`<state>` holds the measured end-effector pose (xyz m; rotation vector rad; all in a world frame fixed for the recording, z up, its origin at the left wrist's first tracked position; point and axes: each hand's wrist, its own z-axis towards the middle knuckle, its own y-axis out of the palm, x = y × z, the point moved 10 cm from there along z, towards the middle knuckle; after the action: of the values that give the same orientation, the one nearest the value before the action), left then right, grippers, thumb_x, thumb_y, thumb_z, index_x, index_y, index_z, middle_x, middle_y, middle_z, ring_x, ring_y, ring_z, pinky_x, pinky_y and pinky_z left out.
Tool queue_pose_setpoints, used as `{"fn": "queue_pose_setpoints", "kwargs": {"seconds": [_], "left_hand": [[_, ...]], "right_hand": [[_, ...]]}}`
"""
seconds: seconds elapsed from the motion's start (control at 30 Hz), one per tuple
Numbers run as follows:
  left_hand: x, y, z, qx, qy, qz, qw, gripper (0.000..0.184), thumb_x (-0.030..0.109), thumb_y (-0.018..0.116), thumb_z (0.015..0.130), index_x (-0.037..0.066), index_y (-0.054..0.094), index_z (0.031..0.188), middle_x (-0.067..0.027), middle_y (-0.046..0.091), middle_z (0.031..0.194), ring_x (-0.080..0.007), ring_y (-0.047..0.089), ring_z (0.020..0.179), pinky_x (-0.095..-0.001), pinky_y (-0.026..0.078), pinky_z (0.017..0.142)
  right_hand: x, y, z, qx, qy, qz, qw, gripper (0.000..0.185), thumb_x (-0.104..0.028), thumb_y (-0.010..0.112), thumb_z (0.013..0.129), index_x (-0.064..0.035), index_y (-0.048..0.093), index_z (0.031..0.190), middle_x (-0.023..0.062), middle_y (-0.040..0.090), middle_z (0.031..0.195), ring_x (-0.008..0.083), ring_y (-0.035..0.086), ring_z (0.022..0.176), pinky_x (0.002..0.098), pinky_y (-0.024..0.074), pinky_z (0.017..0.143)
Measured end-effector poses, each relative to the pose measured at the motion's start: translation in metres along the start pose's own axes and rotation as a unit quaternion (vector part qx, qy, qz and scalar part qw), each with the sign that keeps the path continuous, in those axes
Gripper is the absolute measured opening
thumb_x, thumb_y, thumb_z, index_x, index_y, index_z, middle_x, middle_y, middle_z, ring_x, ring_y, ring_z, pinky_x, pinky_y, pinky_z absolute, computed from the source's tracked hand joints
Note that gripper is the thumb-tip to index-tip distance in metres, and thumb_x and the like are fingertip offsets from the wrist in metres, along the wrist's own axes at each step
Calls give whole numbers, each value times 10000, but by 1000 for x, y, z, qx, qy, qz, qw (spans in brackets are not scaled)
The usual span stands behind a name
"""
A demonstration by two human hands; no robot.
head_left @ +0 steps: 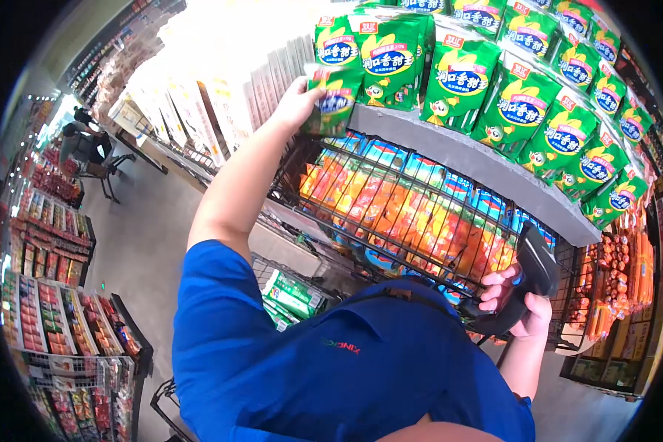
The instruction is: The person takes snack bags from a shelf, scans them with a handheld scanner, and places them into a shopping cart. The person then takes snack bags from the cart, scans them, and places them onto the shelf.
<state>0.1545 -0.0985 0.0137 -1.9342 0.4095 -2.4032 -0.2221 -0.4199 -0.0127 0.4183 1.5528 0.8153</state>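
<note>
My left hand [298, 103] reaches forward and is closed on the edge of a green snack bag [332, 99], which looks tilted and slightly blurred. Beside it, similar green bags [385, 66] stand upright in rows above a grey ledge [449, 146]. At my right side, my right hand [532, 315] grips a black handheld device [536, 269], like a scanner with a handle. Fingers wrap around its lower part, and its front is turned away. Both forearms are bare below blue sleeves.
Below the ledge, a black wire basket [412, 243] holds orange and blue packs. Green packages [291, 295] lie low in front of me. Snack shelves [66, 317] line the left, with a person [88, 144] farther off. Sausage-like packs [615, 276] hang at the right.
</note>
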Motion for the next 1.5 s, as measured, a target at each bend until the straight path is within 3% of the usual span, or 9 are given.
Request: {"fn": "queue_pose_setpoints", "kwargs": {"seconds": [0.2,0.27,0.4,0.57,0.8,0.97,1.27,1.4,1.5], "left_hand": [[4,-6,0,30,45,-24,998,266,88,538,861,19,507,1116,-79,589,1025,-149,527,998,-308,397,909],[1,-14,-3,63,-18,-74,995,259,76,529,822,-2,525,1070,-89,589,1010,-163,534,973,-322,403,899],[-31,-20,28,78,-17,-263,962,245,74,455,764,-10,543,977,-126,591,940,-225,558,886,-337,439,819],[-31,-7,30,96,-17,-324,941,260,98,419,766,-10,553,961,-134,600,931,-250,586,856,-355,466,805],[-15,3,22,58,-13,-303,951,287,120,392,810,-12,533,1022,-159,616,1022,-279,591,956,-393,460,885],[-22,-4,30,31,-24,-350,936,307,128,397,759,-5,536,999,-181,617,1002,-312,584,964,-428,447,899],[-6,-10,13,68,-21,-279,958,232,115,417,769,10,568,909,-145,619,896,-254,597,850,-367,485,783],[-14,-12,9,115,-61,-294,947,210,113,413,765,23,560,885,-129,596,864,-254,584,821,-365,483,762],[-17,-17,15,121,-20,-339,933,179,114,407,760,51,540,863,-108,544,824,-254,555,781,-364,476,737]], "right_hand": [[-1,0,-5,-17,-9,-14,1000,582,-237,703,738,37,442,1181,329,504,1159,396,590,1003,526,508,842],[0,-1,-6,-18,-5,-24,1000,599,-236,707,733,44,438,1190,325,505,1162,392,594,994,510,513,842],[3,-6,-6,6,5,-15,1000,618,-225,721,722,47,438,1199,315,508,1158,385,596,983,490,510,853],[2,-1,-8,-16,6,-42,999,622,-202,744,706,45,457,1199,280,518,1146,344,591,969,451,483,857],[4,-3,-11,-4,18,-42,999,621,-200,747,706,35,465,1207,286,505,1152,306,550,1025,468,439,884],[2,-4,-10,-15,-3,-79,997,607,-213,747,704,25,479,1194,262,526,1093,297,553,1000,430,456,860],[-1,-1,-8,3,-22,-101,995,600,-270,747,698,10,500,1167,215,547,978,282,586,883,410,496,797],[-3,0,-7,22,-28,-125,992,602,-283,747,695,6,502,1162,204,550,921,272,594,829,391,506,776],[-4,2,-5,13,-34,-112,993,598,-291,739,698,10,503,1158,202,555,898,274,599,815,380,511,764]]}}
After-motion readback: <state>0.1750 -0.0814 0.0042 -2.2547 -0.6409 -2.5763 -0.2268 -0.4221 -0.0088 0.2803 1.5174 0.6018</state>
